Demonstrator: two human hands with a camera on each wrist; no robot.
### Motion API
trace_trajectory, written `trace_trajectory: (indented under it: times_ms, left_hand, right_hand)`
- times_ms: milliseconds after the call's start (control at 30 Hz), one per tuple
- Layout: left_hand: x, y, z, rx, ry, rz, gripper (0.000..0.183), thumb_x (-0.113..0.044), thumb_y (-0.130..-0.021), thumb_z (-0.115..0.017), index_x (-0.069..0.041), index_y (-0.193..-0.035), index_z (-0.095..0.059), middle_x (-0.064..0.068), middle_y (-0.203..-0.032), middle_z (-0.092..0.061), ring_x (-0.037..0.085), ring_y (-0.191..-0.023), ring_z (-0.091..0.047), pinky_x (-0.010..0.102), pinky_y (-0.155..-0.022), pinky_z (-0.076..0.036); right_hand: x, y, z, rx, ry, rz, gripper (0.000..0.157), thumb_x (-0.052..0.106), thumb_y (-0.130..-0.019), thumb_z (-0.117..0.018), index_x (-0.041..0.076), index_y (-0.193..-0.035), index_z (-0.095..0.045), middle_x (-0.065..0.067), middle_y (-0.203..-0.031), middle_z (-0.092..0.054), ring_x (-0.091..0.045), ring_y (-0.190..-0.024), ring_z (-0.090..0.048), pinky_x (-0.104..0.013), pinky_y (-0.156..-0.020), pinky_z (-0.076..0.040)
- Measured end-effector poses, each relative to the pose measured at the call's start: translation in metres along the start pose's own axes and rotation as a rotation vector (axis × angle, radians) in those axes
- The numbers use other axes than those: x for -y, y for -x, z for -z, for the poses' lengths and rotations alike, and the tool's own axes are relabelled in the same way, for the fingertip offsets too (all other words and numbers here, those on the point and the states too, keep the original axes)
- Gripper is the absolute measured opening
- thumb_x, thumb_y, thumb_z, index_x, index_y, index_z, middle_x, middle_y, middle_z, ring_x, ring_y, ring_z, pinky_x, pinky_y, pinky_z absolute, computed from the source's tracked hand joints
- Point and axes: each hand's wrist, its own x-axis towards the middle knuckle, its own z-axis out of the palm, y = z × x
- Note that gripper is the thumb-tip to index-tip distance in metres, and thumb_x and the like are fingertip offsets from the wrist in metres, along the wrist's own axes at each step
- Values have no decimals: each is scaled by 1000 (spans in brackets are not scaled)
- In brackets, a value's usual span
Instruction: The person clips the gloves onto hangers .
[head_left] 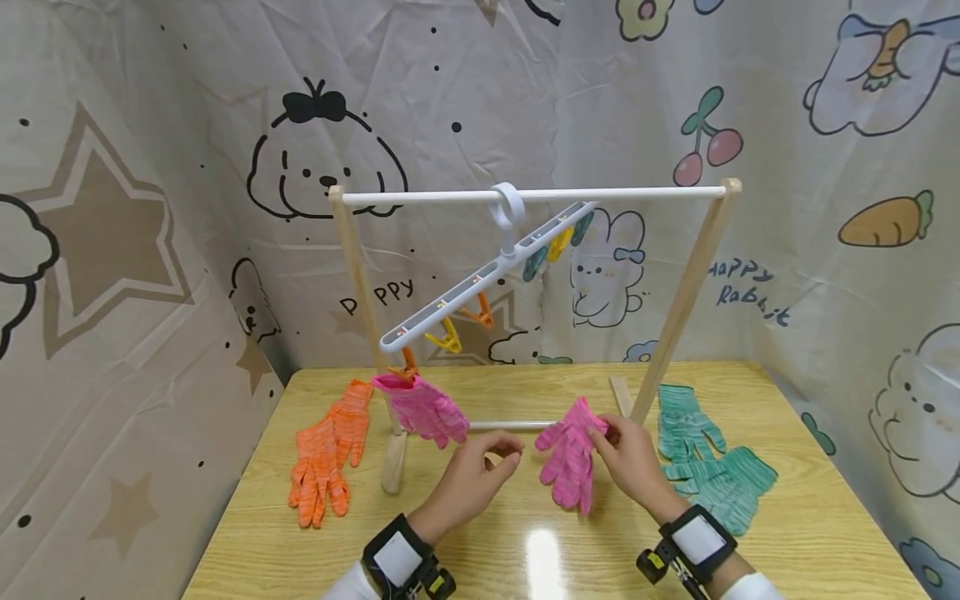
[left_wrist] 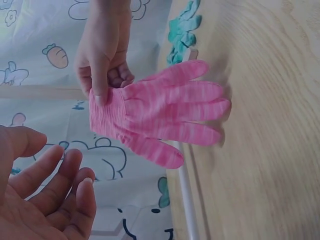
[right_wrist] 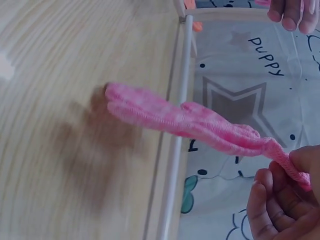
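Note:
My right hand [head_left: 633, 458] pinches a pink knit glove [head_left: 572, 462] by its cuff, and the glove hangs fingers down over the table. In the left wrist view that glove [left_wrist: 155, 107] faces the camera, thumb and cuff showing. My left hand [head_left: 472, 475] holds nothing; its fingers are loosely bent beside the glove. A second pink glove [head_left: 426, 410] hangs by its cuff from an orange clip [head_left: 406, 367] at the near left end of a hanger bar [head_left: 450, 304]. More clips along the bar, yellow, orange and teal, hold nothing.
The hanger hooks over a white rod [head_left: 615, 194] on a wooden frame [head_left: 682, 308]. Orange gloves [head_left: 318, 462] lie on the table at left, teal gloves [head_left: 731, 483] at right. A printed curtain [head_left: 465, 83] stands behind and beside the table.

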Motion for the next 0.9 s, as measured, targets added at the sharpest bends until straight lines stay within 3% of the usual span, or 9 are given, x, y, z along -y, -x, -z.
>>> trace_trajectory:
  times_ms: [333,567,900]
  left_hand:
    - [-11,-4,8,-62,-5,-50,16,-18,-100,-60,-14,-111,-71,3,-107,-72,16,-100,-62,23,-77,-47]
    - [-14,-9,15,-85,26,-34,20,-18,-101,-59,-10,-116,-70,7,-110,-72,19,-105,-62,24,-81,-46]
    - [-18,-11,28,-143,46,-66,19,-13,-100,-61,-10,-116,-71,10,-110,-73,22,-105,-65,27,-82,-52]
  right_hand:
    - [15,-2,7,-37,-28,54,18,9,-98,-63,-1,-111,-72,-6,-78,-68,-7,-65,-56,-22,-56,-48]
    - [21,-4,9,-26,-24,58,16,11,-99,-64,1,-108,-72,-6,-76,-66,-8,-63,-54,-22,-54,-46]
    - [23,-8,11,-25,-33,101,20,12,-100,-63,0,-113,-71,-6,-80,-68,-9,-67,-56,-22,-58,-49]
